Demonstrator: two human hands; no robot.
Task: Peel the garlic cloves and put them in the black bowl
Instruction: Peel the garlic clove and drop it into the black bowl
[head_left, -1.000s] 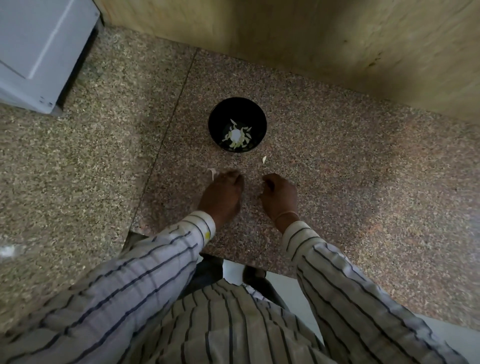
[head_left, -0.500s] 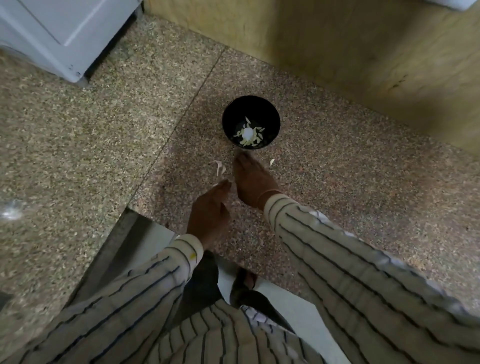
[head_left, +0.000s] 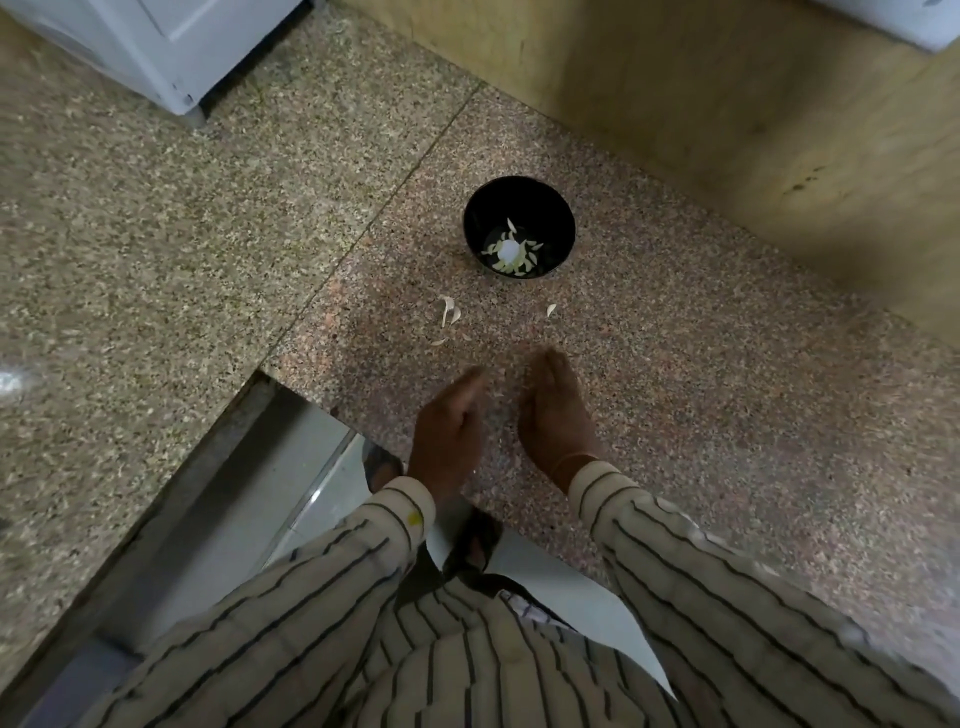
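The black bowl (head_left: 519, 195) on the surface (head_left: 701, 395) holds pale garlic cloves (head_left: 511, 255), peel scraps (head_left: 449, 313) lie just beside it, and near it the left hand (head_left: 445, 428) and right hand (head_left: 555, 413) hover loose-fingered, empty.

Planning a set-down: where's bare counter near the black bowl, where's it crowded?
Bare: right of the black bowl to the wooden wall; left of it, across the seam toward the white appliance. Crowded: garlic peels lie between bowl, left hand and right hand.
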